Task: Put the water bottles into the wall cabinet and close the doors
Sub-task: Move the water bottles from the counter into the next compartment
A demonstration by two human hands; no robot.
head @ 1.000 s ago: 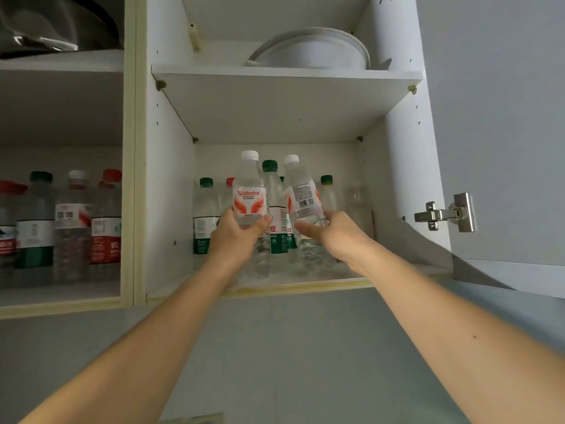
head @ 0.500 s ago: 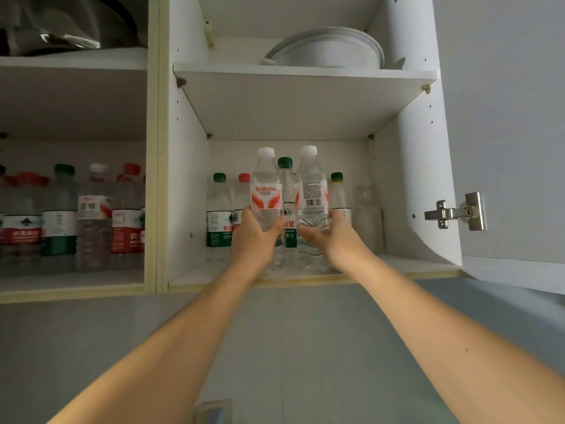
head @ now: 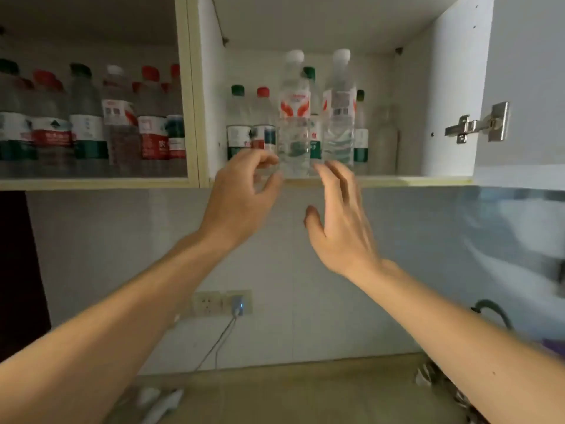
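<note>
Two clear white-capped water bottles stand upright at the front of the right cabinet shelf [head: 397, 180]: one with a red-and-white label [head: 294, 117], one [head: 340, 111] just right of it. Behind them stand several green- and red-capped bottles [head: 263, 130]. My left hand [head: 241, 197] hangs just below and left of the labelled bottle, fingers loosely curled, holding nothing. Below the other bottle my right hand [head: 342, 221] is spread, fingers straight, touching nothing. The right cabinet door [head: 526, 87] stands open.
The left compartment holds several more bottles [head: 88, 123]. A metal hinge [head: 477, 123] sticks out from the open door. Below are a tiled wall, a socket with a plugged cable [head: 237, 307], and a countertop [head: 290, 390] with small items.
Both hands have let go of the two white-capped bottles and drawn back below the shelf edge. The bottles now stand on the shelf. The view has tilted downward.
</note>
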